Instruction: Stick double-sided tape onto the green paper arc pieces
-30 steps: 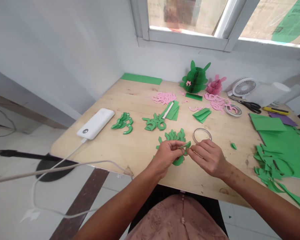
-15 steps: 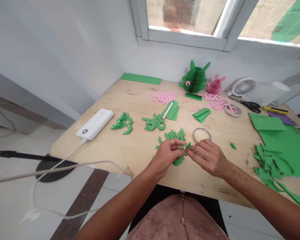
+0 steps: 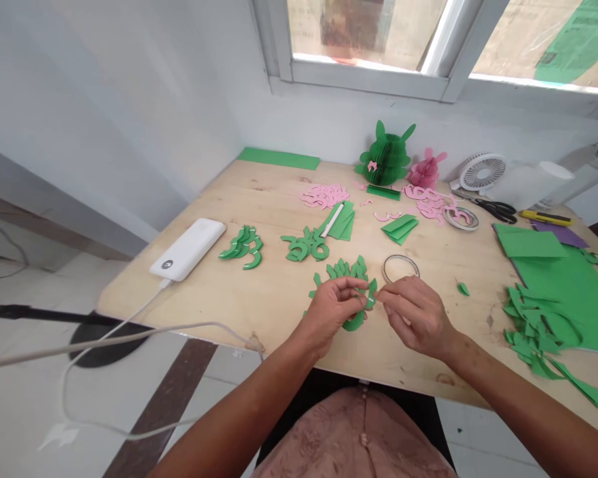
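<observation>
Between the thumb and fingers of my left hand [image 3: 335, 307] is a small green paper cutout [image 3: 372, 287] with a pointed leaf tip and a whitish strip on it. My right hand [image 3: 414, 313] is closed in a pinch just right of the cutout; whatever its fingertips hold is too small to make out. Under and behind my left hand lies a cluster of green leaf-shaped paper cutouts [image 3: 347, 267], partly hidden by it. A thin roll of tape [image 3: 385, 267] lies flat behind my right hand.
Green curved pieces [image 3: 252, 247], green ring-shaped pieces [image 3: 306, 245] and pink cutouts [image 3: 323, 195] lie farther back. A white power bank [image 3: 189, 247] is at left. Green scraps [image 3: 533, 318] lie at right; scissors [image 3: 498, 210], a cutter [image 3: 547, 217] and a fan [image 3: 482, 171] stand behind.
My right hand has drawn slightly away to the right from the cutout. The cutout in my left hand has turned more upright, showing its leaf tip and whitish strip.
</observation>
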